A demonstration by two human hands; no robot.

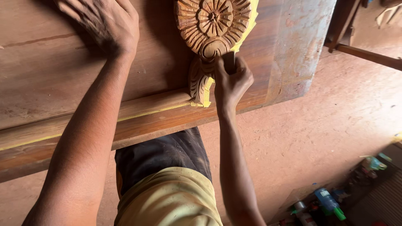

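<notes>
A carved wooden flower ornament [212, 23] with a leaf-shaped lower part [197, 81] lies on a large brown wooden panel [50, 67], edged with yellow material. My right hand [231, 79] is closed on a small dark piece [229, 62], pressed against the carving just below the flower; what the piece is I cannot tell. Fingers spread, my left hand [104, 25] rests flat on the panel, to the left of the carving.
The panel's raised front rail [138, 119] runs along its near edge above my legs. A dusty reddish floor [314, 129] lies to the right. Bottles and small containers [326, 203] sit at the bottom right. A wooden bar [368, 56] crosses the upper right.
</notes>
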